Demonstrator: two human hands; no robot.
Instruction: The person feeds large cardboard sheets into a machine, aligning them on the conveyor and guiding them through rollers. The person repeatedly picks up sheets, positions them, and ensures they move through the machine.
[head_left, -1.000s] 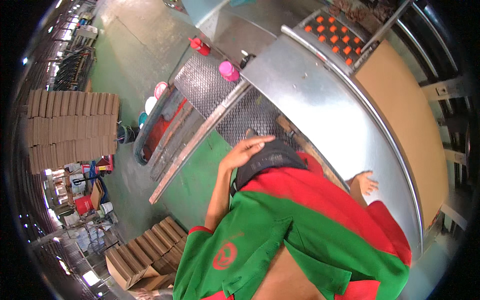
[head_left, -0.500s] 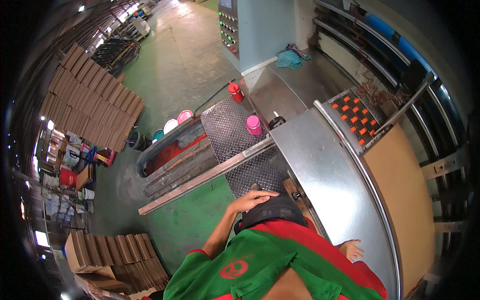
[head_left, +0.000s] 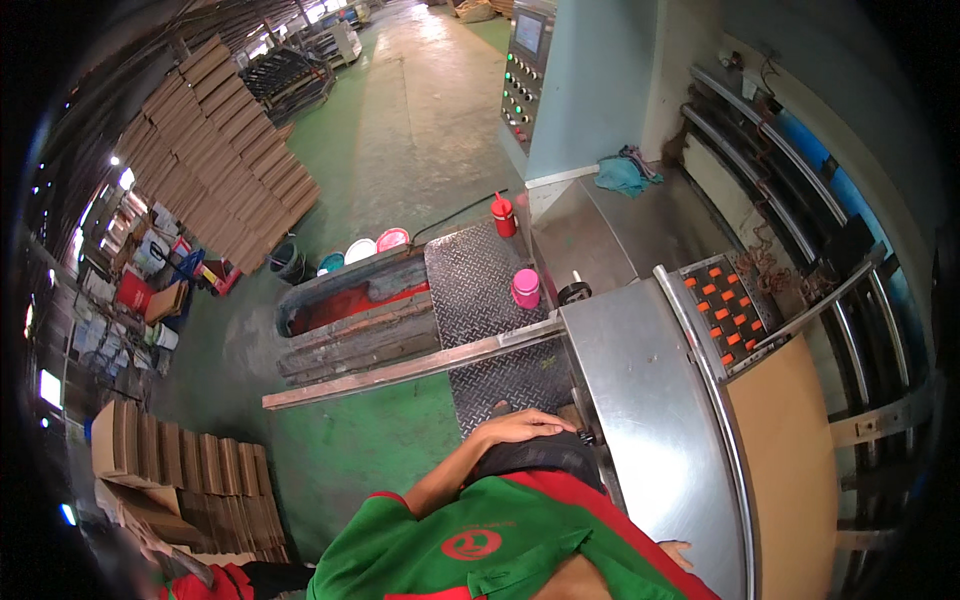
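Note:
My left hand (head_left: 528, 426) lies flat on my dark-trousered thigh (head_left: 540, 458), fingers stretched out and holding nothing. At the lower right, my right hand (head_left: 677, 553) rests on the shiny metal table (head_left: 650, 390), its fingers apart. The sleeve hides part of that hand. Beyond the table's rounded metal rail (head_left: 715, 400) lies a tan board sheet (head_left: 785, 470), which neither hand touches.
A tread-plate step (head_left: 480, 290) carries a pink jug (head_left: 525, 288) and a red jug (head_left: 503, 215). A long beam (head_left: 400, 366) crosses ahead. Cardboard stacks (head_left: 215, 150) stand left; another person's arm (head_left: 180, 562) is beside the lower stack (head_left: 200, 465). A control panel (head_left: 525, 75) stands ahead.
My view has turned, so the machine and floor sit further right and lower. Both hands stay in place on thigh and table; more of the other person shows at the lower left.

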